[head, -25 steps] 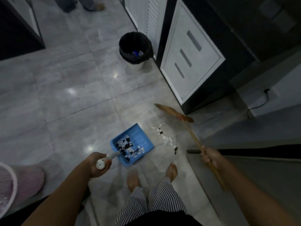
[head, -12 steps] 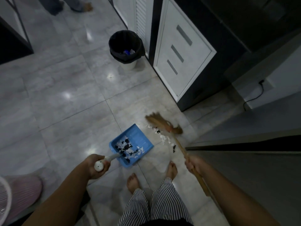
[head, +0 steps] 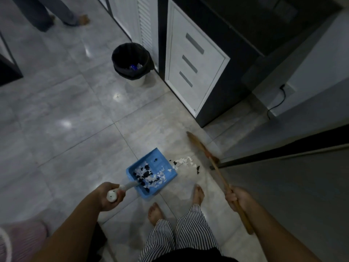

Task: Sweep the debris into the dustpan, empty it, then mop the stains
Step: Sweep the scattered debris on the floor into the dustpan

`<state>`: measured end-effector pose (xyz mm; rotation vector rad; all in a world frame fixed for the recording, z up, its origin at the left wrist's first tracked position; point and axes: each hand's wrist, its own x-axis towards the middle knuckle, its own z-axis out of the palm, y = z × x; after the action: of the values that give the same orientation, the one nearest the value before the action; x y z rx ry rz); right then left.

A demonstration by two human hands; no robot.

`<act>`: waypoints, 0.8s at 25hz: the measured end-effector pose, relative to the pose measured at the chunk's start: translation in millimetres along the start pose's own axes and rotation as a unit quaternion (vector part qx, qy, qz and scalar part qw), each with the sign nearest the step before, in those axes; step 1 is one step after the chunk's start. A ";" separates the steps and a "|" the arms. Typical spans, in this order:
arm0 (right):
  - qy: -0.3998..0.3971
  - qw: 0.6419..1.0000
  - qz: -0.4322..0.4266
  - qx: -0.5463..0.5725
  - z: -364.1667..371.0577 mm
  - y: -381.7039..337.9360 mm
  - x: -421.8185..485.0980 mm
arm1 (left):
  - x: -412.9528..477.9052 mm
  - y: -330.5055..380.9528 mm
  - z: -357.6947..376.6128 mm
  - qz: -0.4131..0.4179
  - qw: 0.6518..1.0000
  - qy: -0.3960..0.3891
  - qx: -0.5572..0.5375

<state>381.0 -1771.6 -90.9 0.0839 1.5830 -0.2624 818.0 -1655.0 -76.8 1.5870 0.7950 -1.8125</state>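
Our left hand [head: 108,196] grips the dustpan [head: 151,172]; right hand [head: 238,198] grips the broom [head: 217,167], now swung back right of the debris [head: 186,162].

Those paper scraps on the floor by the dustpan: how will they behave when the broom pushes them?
The scraps look thin and light, so they would probably scatter or flutter rather than slide together. On the glossy tile some may lie flat and slip under the dustpan lip. The broom likely needs several short strokes.
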 end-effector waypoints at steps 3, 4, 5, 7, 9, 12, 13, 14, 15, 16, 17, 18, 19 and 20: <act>-0.061 0.996 0.033 0.051 41.8 20.6 14.9 | 1.0 -0.6 -1.6 0.002 0.999 0.009 0.045; -0.088 0.992 0.053 0.073 57.0 30.6 16.5 | 1.6 -2.5 -0.1 0.000 0.998 0.011 0.058; -0.114 0.986 0.075 0.096 69.6 40.0 16.7 | 2.2 -4.9 2.7 -0.002 0.998 0.015 0.067; -0.155 0.976 0.111 0.105 83.8 56.7 11.8 | 3.9 -8.5 7.2 -0.002 0.997 0.019 0.076; -0.170 0.973 0.132 0.087 81.9 65.2 -1.5 | 5.6 -9.5 10.2 0.002 0.997 0.014 0.076; -0.144 0.982 0.115 0.048 58.5 57.3 -26.3 | 5.8 -13.6 12.0 0.004 0.998 0.003 0.064; -0.130 0.985 0.103 0.038 49.4 51.9 -33.5 | 5.7 -15.6 11.6 0.007 0.998 0.001 0.057; -0.115 0.989 0.092 0.028 40.7 46.0 -39.6 | 5.4 -17.9 10.8 0.010 0.999 0.001 0.051; -0.101 0.991 0.080 0.021 32.6 39.6 -43.7 | 5.3 -20.1 9.5 0.011 0.999 -0.003 0.048; -0.086 0.994 0.066 0.018 25.3 32.9 -45.3 | 4.3 -22.6 7.2 0.009 0.999 -0.008 0.043; -0.069 0.996 0.052 0.016 19.9 26.7 -43.8 | 3.3 -24.7 4.0 0.007 0.999 -0.012 0.037; -0.051 0.998 0.040 0.010 16.4 21.3 -39.7 | 2.0 -26.1 -0.8 0.005 0.999 -0.016 0.031; -0.035 0.999 0.032 0.001 15.3 17.8 -32.8 | 0.6 -26.9 -6.8 0.003 0.999 -0.018 0.026; -0.022 0.999 0.025 -0.006 15.5 15.8 -24.2 | -0.4 -27.4 -12.9 0.001 1.000 -0.020 0.023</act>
<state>400.3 -1757.1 -68.8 0.1078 1.5366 -0.2135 805.4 -1627.4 -76.4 1.5748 0.7384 -1.8659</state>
